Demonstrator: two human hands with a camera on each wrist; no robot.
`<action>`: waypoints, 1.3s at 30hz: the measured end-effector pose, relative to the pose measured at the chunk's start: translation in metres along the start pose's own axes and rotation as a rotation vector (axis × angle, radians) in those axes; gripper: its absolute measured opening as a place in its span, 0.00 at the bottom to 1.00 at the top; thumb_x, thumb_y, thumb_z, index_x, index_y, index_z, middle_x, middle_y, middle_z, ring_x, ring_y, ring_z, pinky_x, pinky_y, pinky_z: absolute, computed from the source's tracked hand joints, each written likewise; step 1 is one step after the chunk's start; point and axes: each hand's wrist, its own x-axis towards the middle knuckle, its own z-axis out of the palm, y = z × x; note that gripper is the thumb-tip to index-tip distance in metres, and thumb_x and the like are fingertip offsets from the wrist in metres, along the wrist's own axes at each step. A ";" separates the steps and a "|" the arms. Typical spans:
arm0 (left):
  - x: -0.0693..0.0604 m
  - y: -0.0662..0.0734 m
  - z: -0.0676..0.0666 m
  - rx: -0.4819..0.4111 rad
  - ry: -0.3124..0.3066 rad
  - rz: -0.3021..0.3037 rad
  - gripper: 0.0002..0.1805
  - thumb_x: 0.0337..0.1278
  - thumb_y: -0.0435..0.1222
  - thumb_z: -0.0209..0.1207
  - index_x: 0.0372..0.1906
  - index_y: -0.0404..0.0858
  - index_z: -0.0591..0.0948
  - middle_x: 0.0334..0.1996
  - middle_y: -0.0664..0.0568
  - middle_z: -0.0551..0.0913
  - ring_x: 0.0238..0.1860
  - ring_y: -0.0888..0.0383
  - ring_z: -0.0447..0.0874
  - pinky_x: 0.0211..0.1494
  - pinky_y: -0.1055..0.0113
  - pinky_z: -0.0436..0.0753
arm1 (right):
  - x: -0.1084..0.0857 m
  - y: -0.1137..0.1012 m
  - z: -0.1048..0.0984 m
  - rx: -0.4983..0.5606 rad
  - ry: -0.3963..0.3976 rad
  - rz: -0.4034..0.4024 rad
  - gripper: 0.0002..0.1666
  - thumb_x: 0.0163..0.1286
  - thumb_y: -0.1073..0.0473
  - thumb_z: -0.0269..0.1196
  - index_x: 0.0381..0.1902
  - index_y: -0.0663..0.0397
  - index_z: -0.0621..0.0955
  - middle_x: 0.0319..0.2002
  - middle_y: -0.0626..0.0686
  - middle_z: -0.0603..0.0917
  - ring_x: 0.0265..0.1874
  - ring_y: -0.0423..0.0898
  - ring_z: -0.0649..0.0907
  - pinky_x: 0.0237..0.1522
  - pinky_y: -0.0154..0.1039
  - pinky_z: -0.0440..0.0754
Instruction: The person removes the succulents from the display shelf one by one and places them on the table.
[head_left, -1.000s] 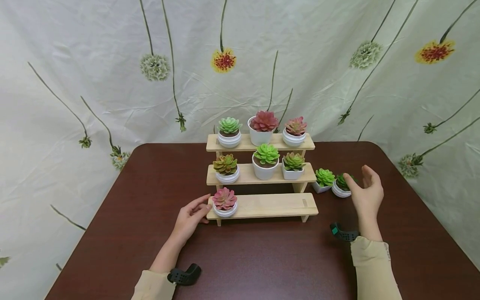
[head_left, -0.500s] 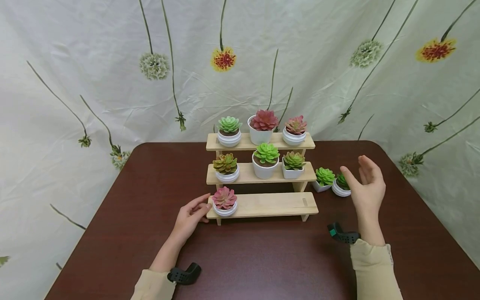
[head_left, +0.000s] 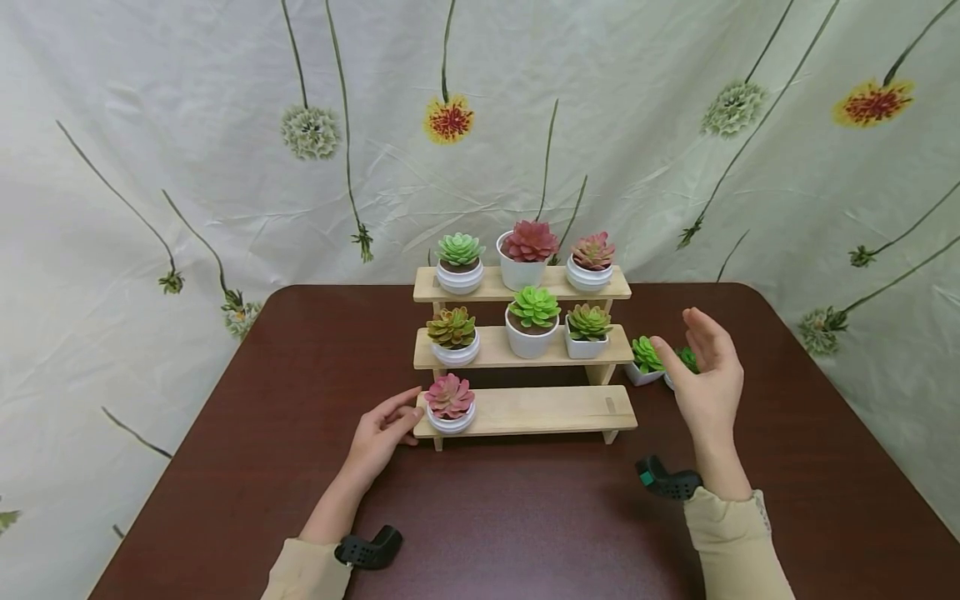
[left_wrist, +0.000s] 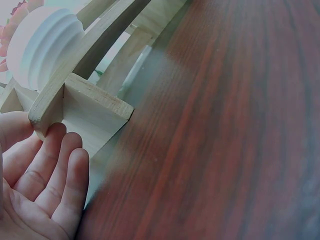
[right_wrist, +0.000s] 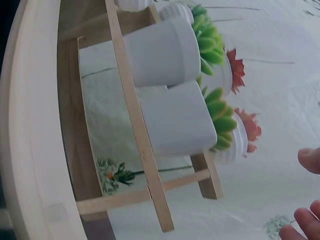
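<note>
A three-tier wooden plant stand point(head_left: 540, 410) holds several potted succulents. My left hand point(head_left: 378, 437) grips the left end of its bottom tier; in the left wrist view, fingers point(left_wrist: 35, 175) meet the board's corner. Beside that hand, a pink succulent in a white ribbed pot point(head_left: 450, 402) sits on the bottom tier. My right hand point(head_left: 708, 392) is raised to the right of the stand, thumb and fingers spread apart, holding nothing. Beyond it, a bright green succulent in a white square pot point(head_left: 647, 360) and a dark green succulent point(head_left: 687, 358), partly hidden by the hand, stand on the table.
The middle tier bears a brownish succulent point(head_left: 452, 336), a lime green succulent point(head_left: 532, 321) and a small square-potted succulent point(head_left: 587, 332). Three more pots, including a red succulent point(head_left: 527, 254), line the top tier. A flower-print cloth point(head_left: 225, 150) hangs behind the dark table point(head_left: 525, 517).
My right hand has lifted slightly and then shifted left toward the stand, now covering part of the dark green succulent. The left hand and the pots have stayed in place.
</note>
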 end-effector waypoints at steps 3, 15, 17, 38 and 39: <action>0.000 0.000 0.000 0.007 0.003 -0.002 0.22 0.62 0.28 0.55 0.60 0.25 0.71 0.36 0.38 0.82 0.25 0.59 0.80 0.32 0.62 0.84 | -0.004 -0.003 0.006 0.002 -0.025 -0.015 0.32 0.56 0.70 0.68 0.60 0.64 0.73 0.57 0.56 0.75 0.59 0.46 0.73 0.61 0.36 0.69; -0.001 -0.001 0.000 -0.004 0.001 0.011 0.22 0.62 0.27 0.56 0.60 0.25 0.71 0.35 0.38 0.81 0.26 0.60 0.80 0.32 0.60 0.84 | -0.022 -0.009 0.028 0.055 -0.094 -0.126 0.29 0.55 0.73 0.67 0.57 0.66 0.75 0.53 0.59 0.78 0.53 0.41 0.77 0.57 0.33 0.73; -0.001 -0.001 0.000 -0.005 0.001 0.006 0.22 0.62 0.27 0.56 0.60 0.25 0.71 0.35 0.39 0.81 0.26 0.60 0.80 0.32 0.61 0.84 | -0.026 -0.010 0.032 0.066 -0.111 -0.150 0.29 0.55 0.73 0.67 0.56 0.68 0.75 0.52 0.60 0.78 0.53 0.41 0.77 0.56 0.33 0.73; 0.000 0.000 -0.001 -0.010 -0.004 0.000 0.22 0.62 0.28 0.56 0.60 0.25 0.71 0.35 0.39 0.82 0.25 0.59 0.80 0.31 0.65 0.83 | -0.068 -0.039 0.070 0.064 -0.303 -0.282 0.27 0.48 0.78 0.69 0.49 0.75 0.76 0.45 0.67 0.80 0.46 0.52 0.81 0.52 0.41 0.77; 0.000 0.000 -0.001 -0.009 -0.005 0.001 0.22 0.62 0.28 0.56 0.60 0.25 0.71 0.35 0.38 0.82 0.26 0.59 0.80 0.31 0.65 0.83 | -0.069 -0.038 0.071 0.072 -0.315 -0.279 0.27 0.48 0.78 0.69 0.49 0.75 0.76 0.45 0.67 0.80 0.46 0.56 0.81 0.52 0.42 0.77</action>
